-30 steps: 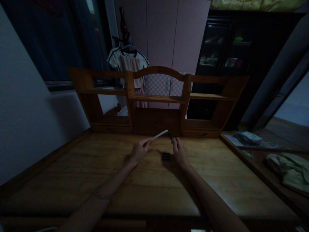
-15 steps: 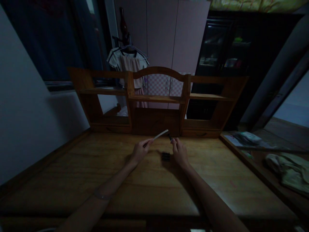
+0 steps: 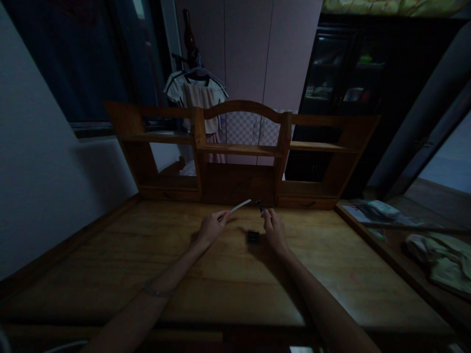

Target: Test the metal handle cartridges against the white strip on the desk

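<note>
My left hand [image 3: 212,228] is closed around the near end of a thin, pale, slightly bent stick [image 3: 241,205], which points up and to the right. My right hand [image 3: 273,228] grips a small dark tool [image 3: 261,210] with a short crosspiece at its far end. Its exact kind is too dark to tell. The stick's free tip is close to the tool's head, with a small gap between them. Below and between my hands, a small black slotted block [image 3: 253,237] lies on the wooden desk [image 3: 221,299].
A wooden shelf unit [image 3: 239,149] with drawers stands along the desk's back edge. At left is a white wall [image 3: 37,196]. Beyond the desk's raised right edge lies folded cloth [image 3: 441,260]. Clothes [image 3: 198,98] hang behind the shelf.
The pale stick's tip has drawn back slightly left and down, away from the dark tool. The tool's head now shows more clearly above my right hand. The black block has not moved.
</note>
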`<state>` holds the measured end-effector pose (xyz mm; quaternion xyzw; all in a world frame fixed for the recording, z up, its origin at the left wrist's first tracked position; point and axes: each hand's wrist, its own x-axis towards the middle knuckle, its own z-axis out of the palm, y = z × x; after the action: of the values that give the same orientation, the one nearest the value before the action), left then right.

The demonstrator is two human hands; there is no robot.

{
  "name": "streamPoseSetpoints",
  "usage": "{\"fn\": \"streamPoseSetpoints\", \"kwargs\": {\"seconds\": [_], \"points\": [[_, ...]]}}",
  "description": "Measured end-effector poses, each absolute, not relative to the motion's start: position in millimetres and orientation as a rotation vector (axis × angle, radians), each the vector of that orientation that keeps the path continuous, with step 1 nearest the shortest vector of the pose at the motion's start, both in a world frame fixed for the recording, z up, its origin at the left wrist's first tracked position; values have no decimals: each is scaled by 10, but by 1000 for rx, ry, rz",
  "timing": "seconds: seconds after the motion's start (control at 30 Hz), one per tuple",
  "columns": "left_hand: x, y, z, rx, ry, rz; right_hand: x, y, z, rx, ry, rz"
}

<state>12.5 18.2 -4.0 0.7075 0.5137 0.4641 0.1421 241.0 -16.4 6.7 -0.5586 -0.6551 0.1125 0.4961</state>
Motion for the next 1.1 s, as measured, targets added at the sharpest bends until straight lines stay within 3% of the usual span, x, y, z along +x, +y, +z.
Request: {"fn": "streamPoseSetpoints", "kwargs": {"seconds": [0.17,0.53,1.1], "points": [[114,190,-43,1998,1348,1505,2409,-171,74,-1322,-1586,336],[186,143,-28,1942,1326,1457,2408,-149,48,-1301,-1574,424],[278,77,-23,1939,1200,1386,2473,-103,27,-1457,-1598,246]]}}
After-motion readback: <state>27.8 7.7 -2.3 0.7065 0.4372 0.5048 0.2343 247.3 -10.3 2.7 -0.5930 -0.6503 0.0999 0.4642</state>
